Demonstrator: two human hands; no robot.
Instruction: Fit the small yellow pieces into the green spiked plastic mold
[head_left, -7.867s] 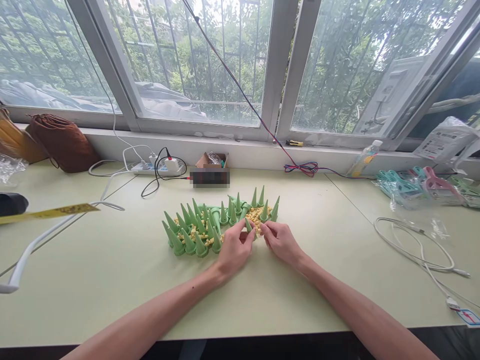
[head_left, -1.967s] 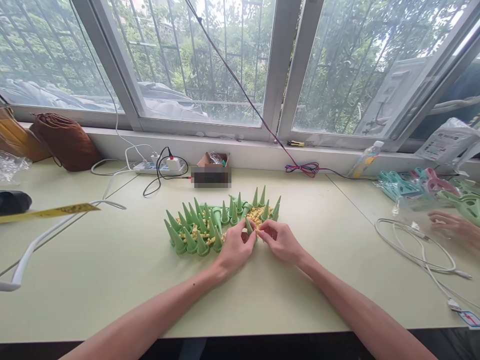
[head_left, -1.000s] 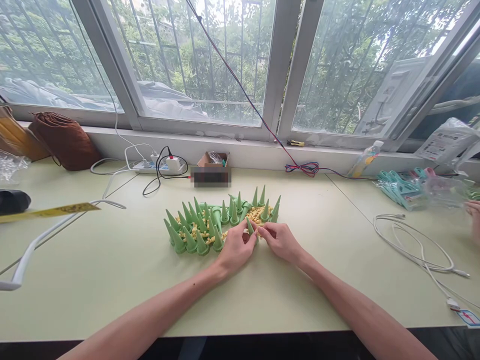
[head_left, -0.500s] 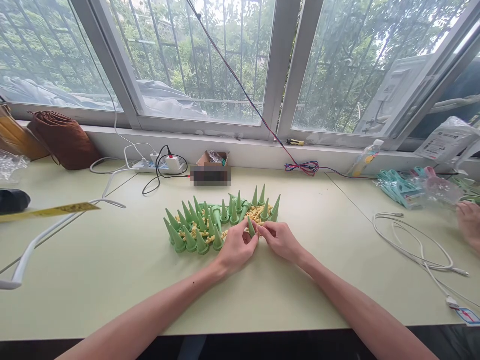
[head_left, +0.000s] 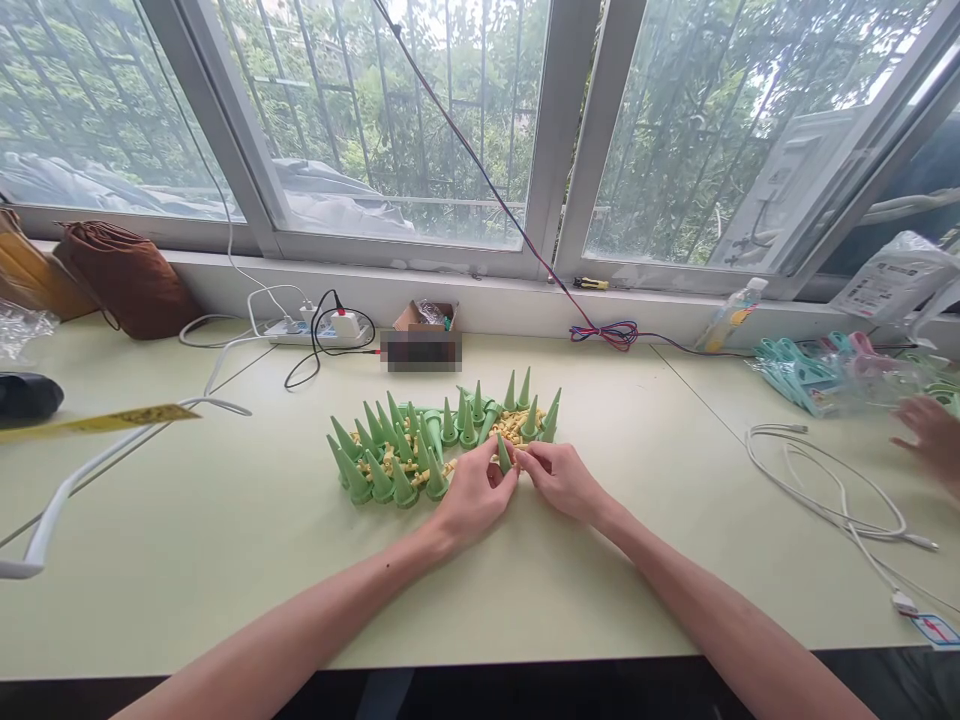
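Observation:
A cluster of green plastic cones (head_left: 390,455) stands upright on the pale green table (head_left: 225,540), mixed with several small yellow pieces (head_left: 516,428). My left hand (head_left: 472,495) pinches one green cone (head_left: 503,454) at the cluster's near edge. My right hand (head_left: 562,482) meets it from the right, fingertips closed on the same cone or a small piece at its base; which one is hidden.
Another person's hand (head_left: 930,435) reaches in at the far right near bags of coloured clips (head_left: 817,375). A white cable (head_left: 832,490) loops on the right. A power strip (head_left: 319,330), small cardboard box (head_left: 424,320), brown pouch (head_left: 127,280) and bottle (head_left: 727,318) line the window sill side.
My hands stay pinched on the cone at the cluster's edge with only small finger shifts. The other person's hand at the far right has moved about near the clip bags.

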